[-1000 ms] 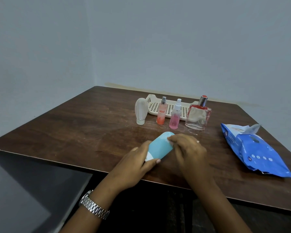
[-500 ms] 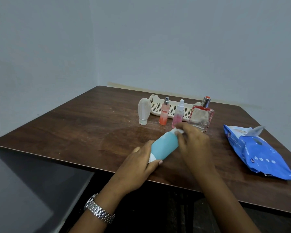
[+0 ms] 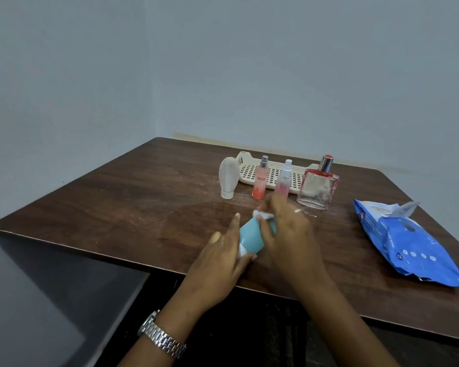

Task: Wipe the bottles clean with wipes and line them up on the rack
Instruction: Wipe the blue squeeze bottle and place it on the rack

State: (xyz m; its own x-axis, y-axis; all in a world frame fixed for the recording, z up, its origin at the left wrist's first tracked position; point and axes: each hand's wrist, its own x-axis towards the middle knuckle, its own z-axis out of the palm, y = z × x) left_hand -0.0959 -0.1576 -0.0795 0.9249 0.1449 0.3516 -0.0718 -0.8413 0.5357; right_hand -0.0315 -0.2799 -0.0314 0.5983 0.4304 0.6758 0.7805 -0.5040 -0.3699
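Gripping the white-capped lower end of a light-blue plastic bottle (image 3: 251, 238), the left hand (image 3: 223, 263) is curling its thumb under it while one finger is lying straight along the bottle's left side. The right hand (image 3: 289, 234) is closing over the bottle's upper end, its fingers pinching a crumpled white wipe (image 3: 263, 215) against the blue surface. The bottle is lying tilted between both hands, cap end pointing toward the person, low over the near part of the dark brown wooden table (image 3: 143, 202); whether it is touching the wood cannot be told. A thin ring (image 3: 297, 211) is showing on one right finger, and a silver metal link watch (image 3: 162, 337) is sitting on the left wrist.

Just beyond the hands, four more bottles are standing upright in a row. From left to right:
- a white ribbed squeeze bottle (image 3: 228, 178) resting on its cap
- a slim orange-pink spray bottle (image 3: 260, 181) lettered ENGAGE
- a small pink spray bottle with a clear cap (image 3: 282, 181)
- a square clear glass perfume bottle with red edges and a silver cap (image 3: 318, 186)

Directly behind them, a cream perforated plastic rack (image 3: 243, 157) is lying flat on the table. Well to the right, a blue soft pack of wipes (image 3: 408, 242) is lying with its white flap standing open. Grey-blue walls (image 3: 276, 75) are meeting in a corner behind the table.
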